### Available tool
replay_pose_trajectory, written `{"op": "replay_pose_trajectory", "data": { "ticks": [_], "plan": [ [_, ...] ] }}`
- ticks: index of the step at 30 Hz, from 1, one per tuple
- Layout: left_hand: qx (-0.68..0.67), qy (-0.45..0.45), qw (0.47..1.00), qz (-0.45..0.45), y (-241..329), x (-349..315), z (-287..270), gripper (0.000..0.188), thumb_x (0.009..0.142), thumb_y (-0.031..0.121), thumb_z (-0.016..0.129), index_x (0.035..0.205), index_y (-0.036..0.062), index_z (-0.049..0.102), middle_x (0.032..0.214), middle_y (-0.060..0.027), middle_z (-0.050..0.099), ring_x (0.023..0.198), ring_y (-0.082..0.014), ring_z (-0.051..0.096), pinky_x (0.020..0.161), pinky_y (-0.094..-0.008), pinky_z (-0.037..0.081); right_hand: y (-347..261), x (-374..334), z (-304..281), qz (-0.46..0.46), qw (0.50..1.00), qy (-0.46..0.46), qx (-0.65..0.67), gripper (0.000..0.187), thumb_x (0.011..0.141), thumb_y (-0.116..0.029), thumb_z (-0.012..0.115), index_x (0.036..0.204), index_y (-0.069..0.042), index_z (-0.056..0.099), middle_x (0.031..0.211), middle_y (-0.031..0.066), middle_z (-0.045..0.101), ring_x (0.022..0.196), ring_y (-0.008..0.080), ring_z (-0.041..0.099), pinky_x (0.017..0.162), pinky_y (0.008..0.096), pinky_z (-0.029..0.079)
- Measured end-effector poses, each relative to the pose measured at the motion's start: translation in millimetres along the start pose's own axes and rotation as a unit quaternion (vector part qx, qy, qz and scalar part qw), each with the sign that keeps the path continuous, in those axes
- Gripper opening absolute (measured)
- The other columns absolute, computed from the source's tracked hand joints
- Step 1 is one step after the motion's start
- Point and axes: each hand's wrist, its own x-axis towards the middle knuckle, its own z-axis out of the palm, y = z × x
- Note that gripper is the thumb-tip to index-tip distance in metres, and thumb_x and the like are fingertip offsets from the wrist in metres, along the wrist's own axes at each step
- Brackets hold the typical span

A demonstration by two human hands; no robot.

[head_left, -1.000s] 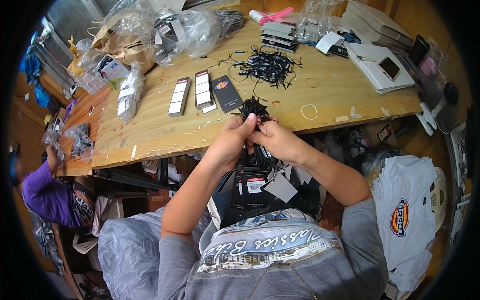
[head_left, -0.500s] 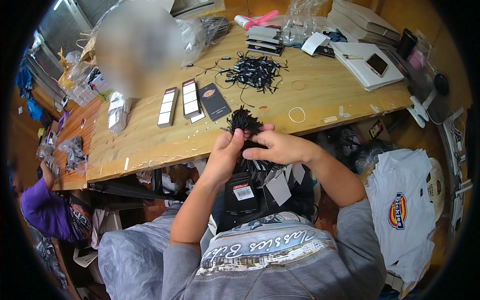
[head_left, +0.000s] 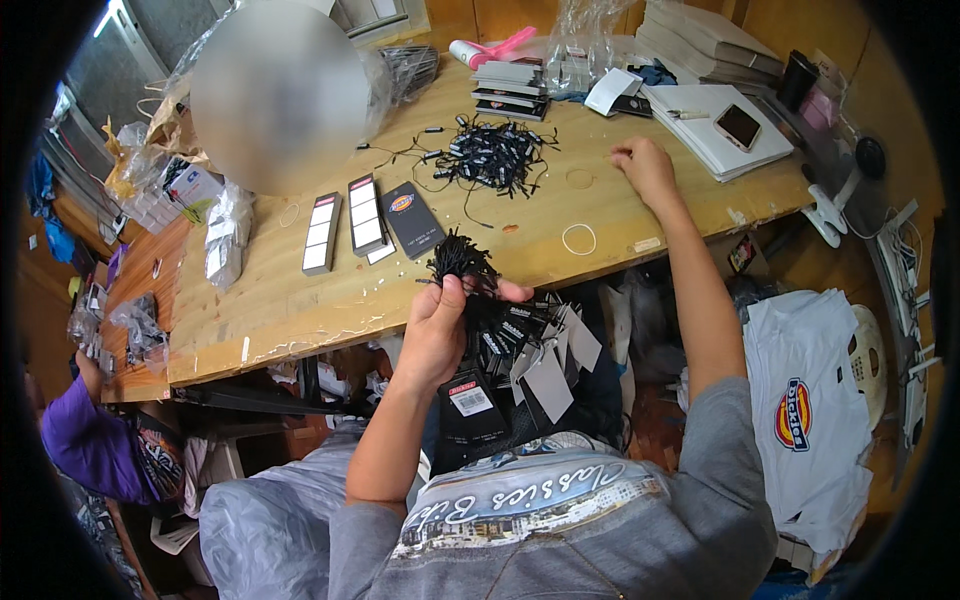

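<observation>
My left hand (head_left: 437, 325) is closed round a bundle of black tag strings (head_left: 462, 262), whose looped ends bunch above the thumb. Below the fist, black and grey hang tags (head_left: 545, 385) fan out from the strings over my lap. My right hand (head_left: 648, 168) is over the right part of the table, fingers curled together; whether anything small is in them is hidden. Nearest to it are a tan ring (head_left: 580, 178), perhaps a rubber band, and the white papers. A pale rubber band (head_left: 578, 240) lies near the table edge.
A heap of black tag strings (head_left: 490, 155) lies mid-table. Left of it are two stacks of labelled tags (head_left: 322, 235) and a single black tag (head_left: 413, 222). A phone (head_left: 738, 128) rests on white papers (head_left: 715, 165). Someone in a purple sleeve (head_left: 90, 435) is at far left.
My right hand has left the bundle and reached forward and right over the table. My left hand keeps hold of the strings, and the tags below are more exposed.
</observation>
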Motion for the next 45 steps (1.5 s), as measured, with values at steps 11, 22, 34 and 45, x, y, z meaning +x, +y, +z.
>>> {"op": "replay_pose_trajectory", "data": {
  "ticks": [11, 22, 34, 45],
  "plan": [
    [-0.226, 0.134, 0.964, -0.052, -7, -2, -7, 0.030, 0.088, 0.027, 0.028, 0.080, 0.0019, 0.042, 0.108, -0.0279, 0.043, 0.078, -0.0222, 0.057, 0.076, -0.0297, 0.045, -23, -4, 0, 0.064, 0.948, -0.151, 0.272, 0.012, 0.072, -0.011, 0.057, 0.072, 0.000, 0.055, 0.067, 0.0073, 0.056, 0.058, 0.0158, 0.052, 0.054, 0.0252, 0.043],
    [-0.064, 0.201, 0.975, -0.073, 1, 2, 7, 0.037, 0.087, 0.031, 0.033, 0.089, -0.0038, 0.045, 0.074, -0.0093, 0.051, 0.060, -0.0140, 0.047, 0.068, -0.0267, 0.042, -136, -103, -27, -0.112, 0.847, -0.279, 0.440, 0.009, 0.071, -0.006, 0.056, 0.072, 0.003, 0.056, 0.066, 0.0062, 0.059, 0.057, 0.0090, 0.056, 0.054, 0.0202, 0.045],
    [0.000, 0.142, 0.987, -0.082, -4, -1, 5, 0.036, 0.088, 0.029, 0.035, 0.082, -0.0038, 0.050, 0.061, -0.0047, 0.048, 0.060, -0.0110, 0.045, 0.061, -0.0226, 0.038, -136, -114, -16, -0.111, 0.867, -0.260, 0.411, 0.010, 0.068, -0.006, 0.058, 0.071, 0.003, 0.056, 0.059, 0.0064, 0.057, 0.053, 0.0088, 0.054, 0.051, 0.0208, 0.044],
    [0.010, 0.195, 0.980, -0.048, -2, 0, 14, 0.024, 0.087, 0.023, 0.039, 0.075, 0.0022, 0.043, 0.064, -0.0004, 0.041, 0.050, -0.0069, 0.035, 0.062, -0.0223, 0.038, -130, -135, -7, -0.260, 0.938, -0.053, 0.223, 0.010, 0.067, 0.000, 0.054, 0.076, 0.001, 0.055, 0.064, 0.0083, 0.052, 0.053, 0.0169, 0.051, 0.049, 0.0271, 0.041]
  ]
}}
